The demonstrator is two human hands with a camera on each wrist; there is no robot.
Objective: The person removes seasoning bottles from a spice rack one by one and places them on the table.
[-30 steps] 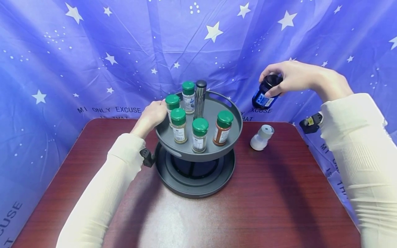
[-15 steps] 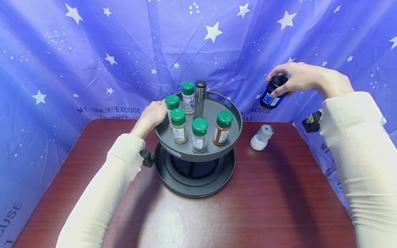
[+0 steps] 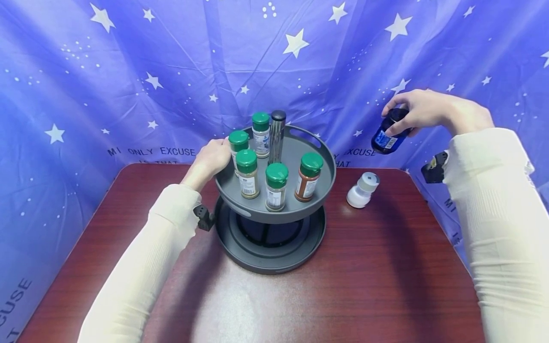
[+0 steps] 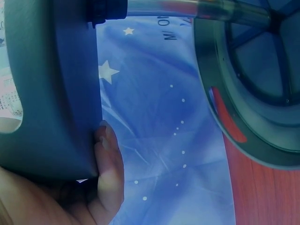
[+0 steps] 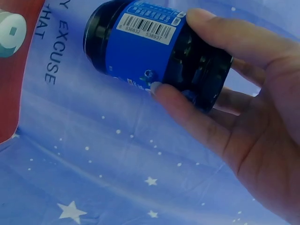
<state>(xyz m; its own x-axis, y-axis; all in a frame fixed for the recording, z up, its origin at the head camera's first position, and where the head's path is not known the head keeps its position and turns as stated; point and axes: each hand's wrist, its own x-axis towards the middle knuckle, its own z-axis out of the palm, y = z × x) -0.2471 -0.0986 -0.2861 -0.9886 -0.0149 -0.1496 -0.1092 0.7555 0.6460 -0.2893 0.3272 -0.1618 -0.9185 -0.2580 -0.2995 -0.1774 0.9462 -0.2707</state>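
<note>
In the head view my left hand [image 3: 213, 156] grips the left rim of the upper tray of a grey two-tier rack [image 3: 275, 217]. The left wrist view shows its fingers [image 4: 110, 173] curled beneath that tray. Off to the right, my right hand [image 3: 433, 110] holds a dark jar [image 3: 384, 139] in the air, slightly tilted. A blue label with a barcode and a small blueberry picture wraps the jar, clear in the right wrist view. Several green-capped spice jars [image 3: 276, 186] stand on the upper tray around the rack's metal post [image 3: 277, 136].
A small white-capped shaker [image 3: 362, 190] with white contents stands on the red-brown table [image 3: 364, 286], right of the rack. The rack's lower tray [image 3: 270, 264] rests on the table. A blue star-patterned curtain [image 3: 240, 62] hangs close behind and at both sides.
My right hand has moved right and slightly down with the dark jar. My left hand, the rack and the shaker stay in place.
</note>
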